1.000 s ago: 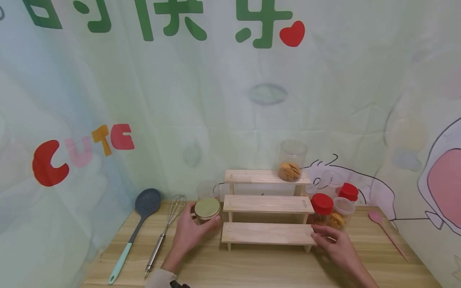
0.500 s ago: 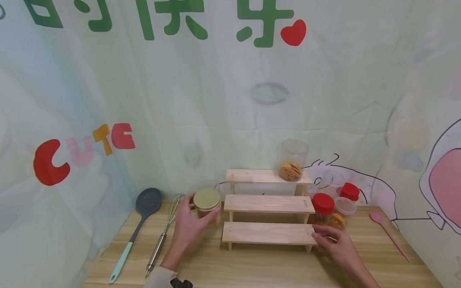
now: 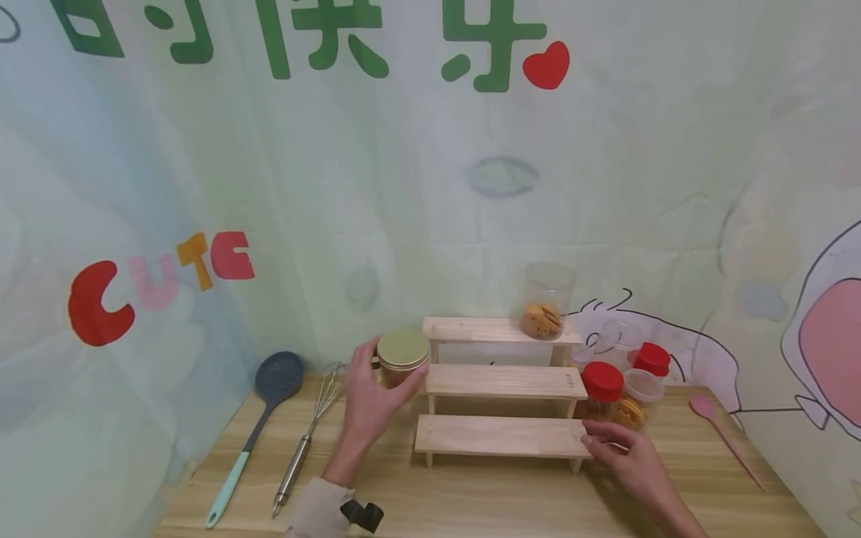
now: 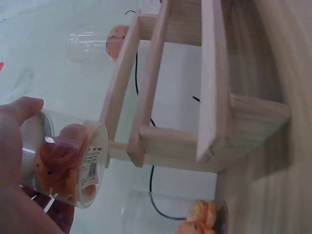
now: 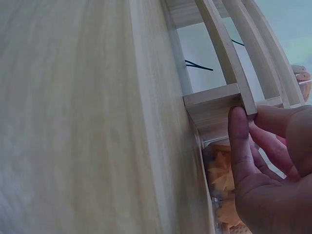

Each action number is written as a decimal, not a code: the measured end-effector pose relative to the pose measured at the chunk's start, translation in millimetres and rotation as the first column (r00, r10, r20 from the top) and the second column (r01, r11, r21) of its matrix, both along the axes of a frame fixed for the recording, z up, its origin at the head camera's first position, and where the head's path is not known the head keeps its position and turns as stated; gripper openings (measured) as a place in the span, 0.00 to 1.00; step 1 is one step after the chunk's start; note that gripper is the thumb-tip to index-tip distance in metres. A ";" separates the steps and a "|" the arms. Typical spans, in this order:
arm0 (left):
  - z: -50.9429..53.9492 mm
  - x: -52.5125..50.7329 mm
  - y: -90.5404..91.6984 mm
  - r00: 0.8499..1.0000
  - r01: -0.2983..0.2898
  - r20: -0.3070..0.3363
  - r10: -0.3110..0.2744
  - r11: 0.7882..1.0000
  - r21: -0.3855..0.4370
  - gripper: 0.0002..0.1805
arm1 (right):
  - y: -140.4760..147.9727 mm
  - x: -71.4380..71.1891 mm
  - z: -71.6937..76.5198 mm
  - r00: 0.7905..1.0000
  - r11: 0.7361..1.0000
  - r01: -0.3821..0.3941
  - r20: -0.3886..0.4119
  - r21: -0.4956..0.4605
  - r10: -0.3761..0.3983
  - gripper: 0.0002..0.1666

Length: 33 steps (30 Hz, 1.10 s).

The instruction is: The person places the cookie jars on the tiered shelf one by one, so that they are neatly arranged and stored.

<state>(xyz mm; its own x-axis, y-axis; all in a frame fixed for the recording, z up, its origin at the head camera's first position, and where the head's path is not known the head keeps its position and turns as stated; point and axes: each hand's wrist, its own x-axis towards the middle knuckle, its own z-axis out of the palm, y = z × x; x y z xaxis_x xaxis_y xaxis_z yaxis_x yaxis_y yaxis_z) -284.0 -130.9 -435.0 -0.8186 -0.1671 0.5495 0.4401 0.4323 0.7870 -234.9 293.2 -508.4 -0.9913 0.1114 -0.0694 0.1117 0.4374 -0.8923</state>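
My left hand point(image 3: 373, 403) grips a clear cookie jar with a gold-green lid point(image 3: 403, 351), lifted off the table just left of a three-tier wooden shelf point(image 3: 501, 436). In the left wrist view, cookies and a barcode label show through this jar point(image 4: 68, 161), which tilts in that camera's picture. Thumb and fingers of my right hand point(image 3: 622, 457) pinch the right end of the lowest tier, as the right wrist view shows the hand point(image 5: 268, 190) closely. On the top tier's right end stands another clear jar point(image 3: 546, 299) with cookies at its bottom.
Right of the shelf cluster red-lidded jars point(image 3: 602, 382) and a clear-lidded cookie jar point(image 3: 643, 385). A pink spoon point(image 3: 702, 407) lies farther right. At left lie a slotted skimmer point(image 3: 277, 377) and a whisk point(image 3: 296, 463). Another cookie jar point(image 4: 197, 214) stands behind the held one.
My left hand has raised the gold-green-lidded jar and brought it right, closer to the upper tiers. The right hand keeps its pinch on the lowest tier.
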 end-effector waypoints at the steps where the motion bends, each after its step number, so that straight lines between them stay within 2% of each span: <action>1: 2.5 -1.6 3.5 1.000 0.009 -0.008 -0.008 1.000 0.010 0.48 | 0.2 -0.1 -0.2 1.000 1.000 0.000 -0.002 0.004 0.000 0.28; 10: 21.1 -19.6 39.6 0.996 0.059 -0.071 -0.055 0.997 0.054 0.47 | 2.5 0.6 3.3 1.000 1.000 0.002 0.021 -0.001 -0.002 0.30; 16: 32.2 -30.6 66.6 0.996 0.088 -0.026 -0.086 0.994 0.072 0.50 | 2.4 1.3 5.2 1.000 1.000 0.010 0.024 -0.003 -0.010 0.30; 22: 41.5 -40.8 90.6 0.997 0.074 0.009 -0.074 0.995 0.068 0.51 | -0.3 0.1 4.3 0.999 0.999 0.019 0.032 -0.031 -0.018 0.29; 28: 40.4 -51.2 107.3 0.997 0.070 0.008 -0.070 0.997 0.032 0.50 | -2.8 0.5 3.8 1.000 1.000 0.020 0.018 -0.022 -0.020 0.28; 33: 34.6 -58.8 113.5 0.998 0.046 0.047 -0.047 0.999 0.020 0.51 | -4.5 1.4 4.4 1.000 0.999 0.025 0.010 -0.026 -0.025 0.27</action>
